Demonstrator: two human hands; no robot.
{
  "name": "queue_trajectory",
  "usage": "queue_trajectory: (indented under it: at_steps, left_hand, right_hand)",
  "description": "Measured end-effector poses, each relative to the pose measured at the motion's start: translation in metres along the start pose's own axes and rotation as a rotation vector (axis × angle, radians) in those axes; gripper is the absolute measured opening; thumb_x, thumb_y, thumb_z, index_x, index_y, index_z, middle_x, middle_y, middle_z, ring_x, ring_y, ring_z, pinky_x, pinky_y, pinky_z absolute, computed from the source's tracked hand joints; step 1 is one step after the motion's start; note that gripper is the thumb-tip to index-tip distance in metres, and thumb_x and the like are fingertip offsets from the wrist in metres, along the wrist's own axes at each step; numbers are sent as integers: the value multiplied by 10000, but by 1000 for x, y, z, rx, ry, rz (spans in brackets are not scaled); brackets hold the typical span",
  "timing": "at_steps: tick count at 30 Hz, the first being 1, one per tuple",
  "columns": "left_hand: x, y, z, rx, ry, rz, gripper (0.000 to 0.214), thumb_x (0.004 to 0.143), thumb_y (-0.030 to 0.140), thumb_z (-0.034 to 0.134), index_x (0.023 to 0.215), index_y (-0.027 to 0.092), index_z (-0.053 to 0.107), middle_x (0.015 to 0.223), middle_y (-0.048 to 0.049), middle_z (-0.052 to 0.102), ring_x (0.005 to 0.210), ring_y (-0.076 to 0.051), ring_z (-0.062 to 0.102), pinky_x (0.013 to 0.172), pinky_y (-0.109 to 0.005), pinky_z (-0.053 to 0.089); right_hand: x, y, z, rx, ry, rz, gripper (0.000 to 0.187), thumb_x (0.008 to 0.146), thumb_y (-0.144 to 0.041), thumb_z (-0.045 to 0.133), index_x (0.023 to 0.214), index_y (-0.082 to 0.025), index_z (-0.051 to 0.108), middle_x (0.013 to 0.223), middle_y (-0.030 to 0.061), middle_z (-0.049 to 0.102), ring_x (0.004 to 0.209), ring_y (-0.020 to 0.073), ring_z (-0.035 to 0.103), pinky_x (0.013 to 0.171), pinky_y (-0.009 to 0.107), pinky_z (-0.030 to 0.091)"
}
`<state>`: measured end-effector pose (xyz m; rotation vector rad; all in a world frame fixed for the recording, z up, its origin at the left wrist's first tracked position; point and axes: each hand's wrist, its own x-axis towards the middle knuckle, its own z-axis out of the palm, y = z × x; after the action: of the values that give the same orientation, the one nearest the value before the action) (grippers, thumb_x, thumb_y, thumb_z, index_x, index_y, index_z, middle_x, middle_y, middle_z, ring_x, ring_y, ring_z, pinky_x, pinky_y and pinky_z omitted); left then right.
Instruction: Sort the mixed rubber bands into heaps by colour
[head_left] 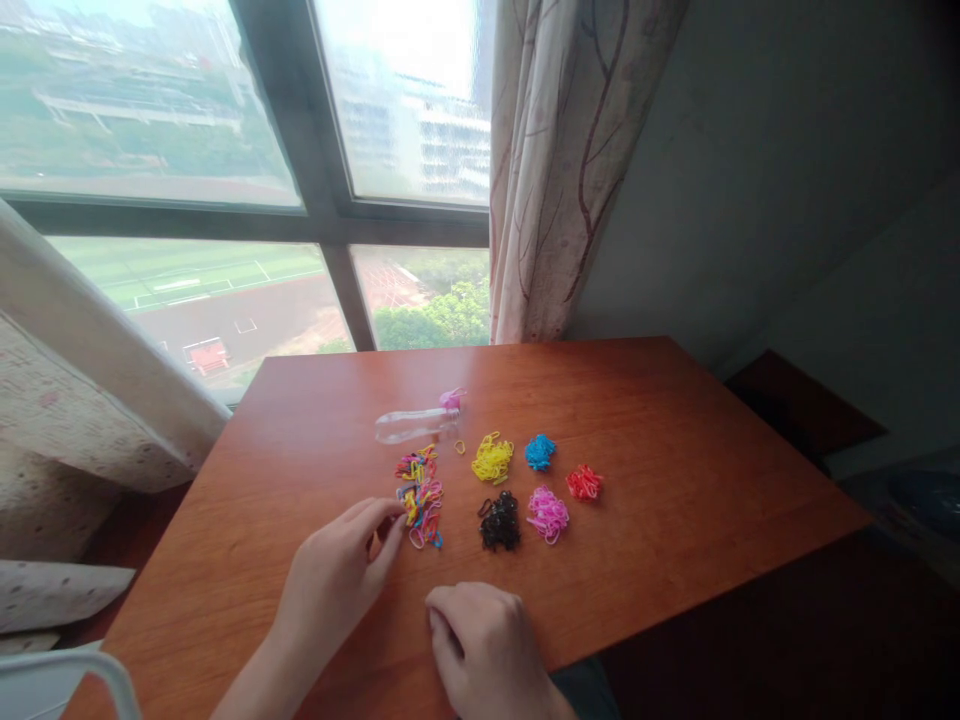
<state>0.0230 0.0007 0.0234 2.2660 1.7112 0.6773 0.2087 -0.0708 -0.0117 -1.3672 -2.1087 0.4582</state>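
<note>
At the left edge of a mixed heap of small coloured rubber bands (424, 497), my left hand (341, 555) has thumb and forefinger drawn together in a pinch. Its fingertips touch the heap, and whatever lies between them is too small to make out. My right hand (487, 640) rests on the table below the black bands (500, 521), its fingers curled in and nothing showing in them. Sorted by colour, yellow bands (493, 458), blue bands (540, 452), pink bands (548, 514) and red bands (584, 483) form separate piles to the right of the mixed heap.
Behind the heap lies a clear plastic container (412, 425) with a pink piece (452, 398) at its end. One loose yellow band (460, 447) is beside it. The brown wooden table (675, 450) backs onto a window and curtain (555, 180). A white rail (112, 670) stands lower left.
</note>
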Motion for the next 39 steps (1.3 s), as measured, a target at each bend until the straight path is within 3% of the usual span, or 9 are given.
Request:
queue_trajectory:
  at_steps: [4,7,15,23,30,39]
  left_hand:
    - [-21,-7,6,-93,21,2,204,908,320,490,885,232,672,761,19,720,589,-128,641,574,-215,480]
    - [-29,-8,12,-103,28,12,197,907,306,489,882,231,670,832,4,742,699,-145,696,642,-220,520]
    - [-30,-7,16,-79,-20,-1,189,922,302,475,905,247,655,882,5,749,762,-160,715,682,-236,539]
    - [-31,-6,15,-95,-51,-13,197,927,293,473,899,244,662,876,5,739,763,-161,707,694,-248,536]
    - [-31,-7,15,-87,-75,-35,207,935,272,459,905,242,662,885,-4,738,776,-164,705,704,-252,530]
    - [-31,-6,14,-93,-88,-31,203,940,284,454,905,248,651,888,-2,738,776,-164,703,708,-249,530]
  right_hand:
    - [2,0,3,3,21,39,152,883,-131,470,837,-241,564,725,-18,655,665,151,628,619,232,370]
    - [5,0,6,-18,68,68,136,913,-153,478,913,-237,585,745,-8,672,671,160,650,619,234,394]
    - [23,-4,18,-207,99,184,290,900,-118,533,1187,-151,551,797,55,715,660,227,698,565,281,442]
    - [34,-1,21,-187,124,184,173,915,-90,463,921,-203,594,712,35,685,635,204,684,548,252,402]
    - [33,2,14,139,128,137,159,943,-199,487,907,-217,641,718,-5,693,621,154,668,598,216,406]
    - [33,2,15,168,142,118,244,982,-265,469,848,-222,668,727,7,701,647,159,670,620,211,429]
